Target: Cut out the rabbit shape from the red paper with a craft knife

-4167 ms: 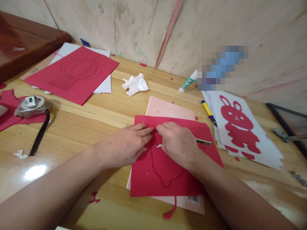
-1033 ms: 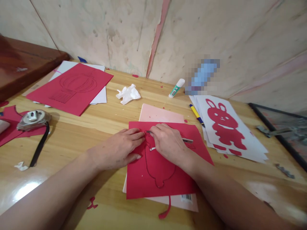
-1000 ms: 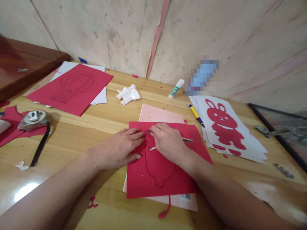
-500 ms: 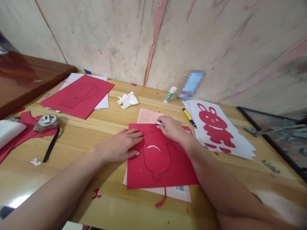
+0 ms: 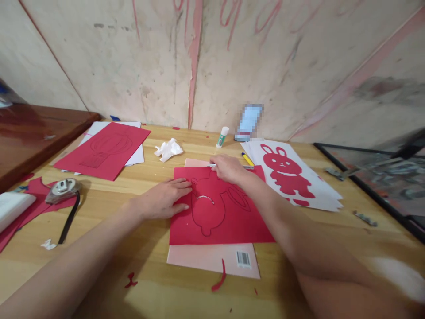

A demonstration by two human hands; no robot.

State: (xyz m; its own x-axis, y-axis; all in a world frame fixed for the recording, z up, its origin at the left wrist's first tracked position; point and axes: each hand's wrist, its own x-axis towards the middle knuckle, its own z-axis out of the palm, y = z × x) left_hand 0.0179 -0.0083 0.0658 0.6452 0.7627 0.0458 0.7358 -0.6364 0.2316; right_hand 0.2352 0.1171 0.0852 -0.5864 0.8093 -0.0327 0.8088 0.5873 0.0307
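A red sheet [image 5: 239, 226] with a drawn animal outline and a thin curved cut lies over a pale pink booklet [image 5: 186, 254]. My left hand [image 5: 168, 198] rests on the sheet's left edge, fingers spread and holding nothing. At the sheet's top edge my right hand [image 5: 226, 167] is closed around a slim light-coloured tool [image 5: 248, 167], whose ends stick out on both sides of the hand. What kind of tool it is cannot be made out. A curved red scrap [image 5: 219, 279] lies on the booklet's lower edge.
Behind are crumpled tissue [image 5: 168, 149], a glue stick [image 5: 222, 137] and a leaning phone [image 5: 249, 122]. A red rabbit cutout on white paper [image 5: 323, 192] lies right, near a black-edged frame [image 5: 352, 177]. Left are another red sheet [image 5: 116, 164] and a tape measure [image 5: 63, 190].
The red sheet has moved up over the booklet, uncovering more of its lower part. My right hand has shifted slightly left along the top edge with the tool. The camera view has tilted upward.
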